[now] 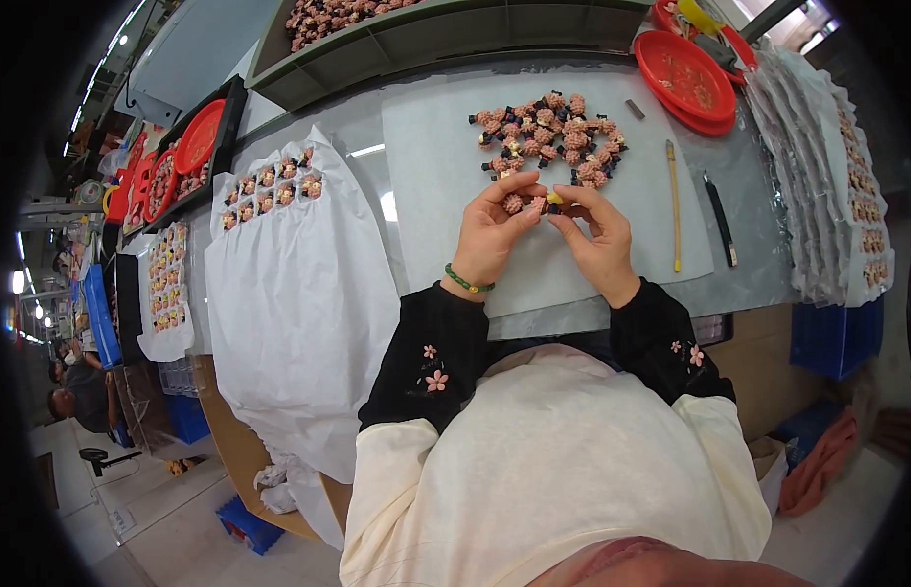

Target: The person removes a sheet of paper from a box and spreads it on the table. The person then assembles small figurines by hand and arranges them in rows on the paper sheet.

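Both hands meet over the white sheet (436, 176). With its fingertips, my left hand (487, 235) grips a small figurine (538, 204) with a pink knobbly part. A second pink knobbly piece (513, 203) shows within the same fingers. My right hand (600, 240) pinches the figurine's other side, where a yellow and dark bit shows. Its finer shape is too small to make out. Just beyond my fingers lies a loose heap of similar pink and dark figurines (544, 132). A green bead bracelet (468, 281) circles my left wrist.
Right of the sheet's heap lie a thin wooden-handled tool (673, 205), a black pen-like tool (720, 220) and a small grey bar (635, 109). Red dishes (683, 78) stand far right, beside stacked trays (798, 186). Leftward, white paper (289, 245) bears rows of figurines; a grey-green crate (455, 39) stands behind.
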Demonstrator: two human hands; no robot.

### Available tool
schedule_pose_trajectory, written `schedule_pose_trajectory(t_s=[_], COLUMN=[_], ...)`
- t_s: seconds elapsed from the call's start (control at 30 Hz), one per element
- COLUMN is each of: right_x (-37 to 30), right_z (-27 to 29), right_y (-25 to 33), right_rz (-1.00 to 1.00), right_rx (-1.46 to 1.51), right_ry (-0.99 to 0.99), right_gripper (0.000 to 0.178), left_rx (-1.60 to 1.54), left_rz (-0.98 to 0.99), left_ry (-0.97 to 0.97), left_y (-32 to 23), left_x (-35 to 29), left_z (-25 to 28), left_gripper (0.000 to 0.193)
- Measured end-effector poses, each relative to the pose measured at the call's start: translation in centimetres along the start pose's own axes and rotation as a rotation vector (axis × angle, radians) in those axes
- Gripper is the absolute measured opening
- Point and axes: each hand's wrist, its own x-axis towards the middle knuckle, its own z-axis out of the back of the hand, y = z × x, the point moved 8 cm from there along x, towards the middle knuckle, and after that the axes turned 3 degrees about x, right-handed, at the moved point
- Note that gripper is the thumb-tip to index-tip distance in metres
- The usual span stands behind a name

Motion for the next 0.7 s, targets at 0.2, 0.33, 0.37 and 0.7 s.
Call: schedule_pose_trajectory(t_s=[0.2,0.33,0.37,0.7], right_x=[-0.1,0.7,0.9,2.1], right_z=[1.0,1.6,2.1,16.1], right_y=[-0.3,1.8,2.8,-4.6], right_rz=[0.0,0.093,0.191,-0.456], right_rx=[-0.003,-0.159,-0.302,-0.838], right_ry=[-0.057,-0.02,-0.015,-0.086], right_gripper=[0.031,0.03,0.03,0.036], left_rx=[0.032,0.038,0.031,-0.048], left_rz=[0.211,0.179,0.189,0.232], left_ry=[0.015,0.006,0.026,0.02], left_y=[2.0,1.9,1.9,1.5], left_x=[0.1,0.1,0.2,-0.1], left_z=[-0.4,-0.1,-0.4,-0.7], left_gripper=[0.028,0.029,0.029,0.029])
